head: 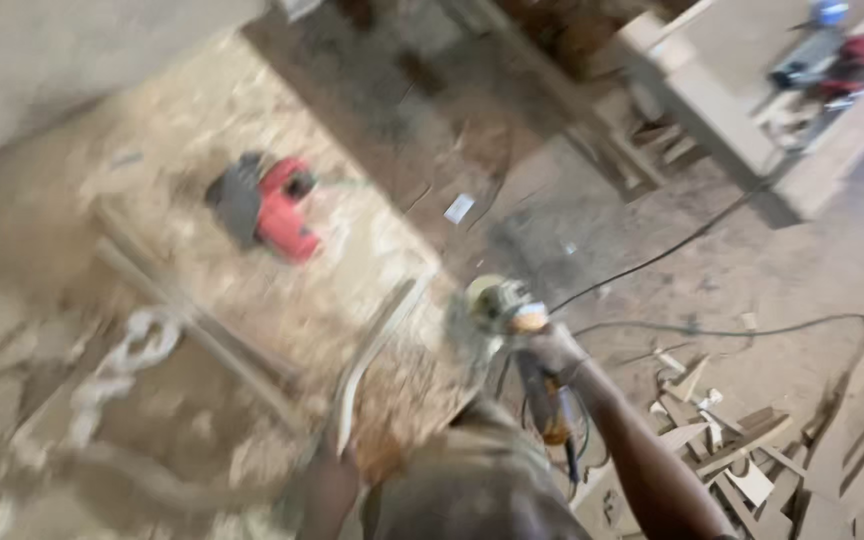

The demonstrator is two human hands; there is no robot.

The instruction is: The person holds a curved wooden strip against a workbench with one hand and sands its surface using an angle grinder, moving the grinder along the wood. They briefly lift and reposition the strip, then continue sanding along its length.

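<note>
The picture is blurred by motion. My right hand (549,352) grips an angle grinder (512,330) with a yellow and black body, held out in front of me above the floor, its round head (489,302) at the upper left. A black cord (672,250) runs away from it across the floor. My left hand (330,462) at the bottom holds the lower end of a long curved wooden strip (377,345) lying on the dusty workbench (252,300).
A red and black power tool (270,207) rests on the sawdust-covered bench. Wood offcuts (727,440) are piled on the floor at lower right. A white rope-like object (122,365) lies at the left. Another bench (752,90) with tools stands at upper right.
</note>
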